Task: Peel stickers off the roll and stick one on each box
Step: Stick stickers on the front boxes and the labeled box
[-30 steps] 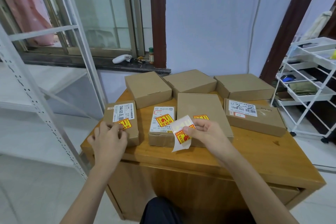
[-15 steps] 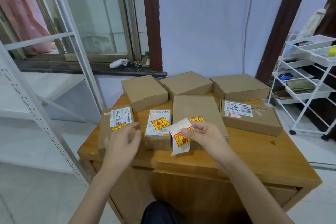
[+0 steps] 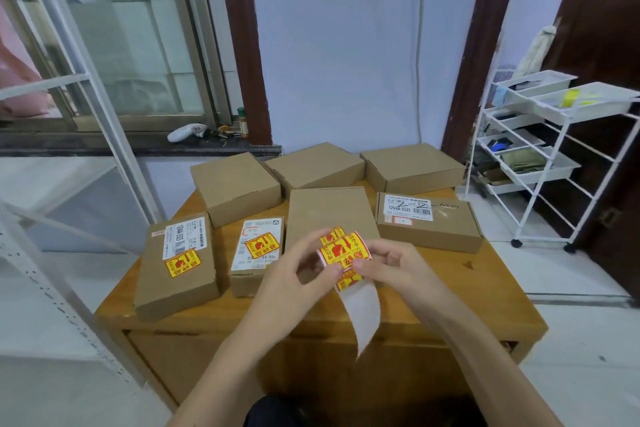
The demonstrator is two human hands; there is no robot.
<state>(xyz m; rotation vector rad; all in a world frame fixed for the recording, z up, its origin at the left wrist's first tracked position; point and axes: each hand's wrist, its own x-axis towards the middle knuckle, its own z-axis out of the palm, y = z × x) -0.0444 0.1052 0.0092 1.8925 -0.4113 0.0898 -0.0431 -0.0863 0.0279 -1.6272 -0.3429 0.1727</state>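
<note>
Several brown cardboard boxes lie on a wooden table [image 3: 485,295]. The front-left box [image 3: 176,263] carries a yellow-and-red sticker, and so does the small box [image 3: 258,253] beside it. The tall middle box [image 3: 329,215] shows a sticker just behind my hands. The right box [image 3: 427,220] has only a white shipping label. Three plain boxes [image 3: 235,184] stand along the back. Both hands meet on the sticker roll [image 3: 343,253] above the middle box's near end. My right hand [image 3: 391,265] holds the roll; my left hand [image 3: 294,270] pinches its front sticker. A white backing strip [image 3: 362,315] hangs down.
A white wire rack [image 3: 554,156] with trays stands to the right of the table. A white metal shelf frame [image 3: 86,114] rises at the left. On the window sill behind lie a white handheld device [image 3: 185,132], keys and a small bottle.
My left hand has left the front-left box, where a sticker now sits, and moved right to join my right hand on the roll. The backing strip hangs longer.
</note>
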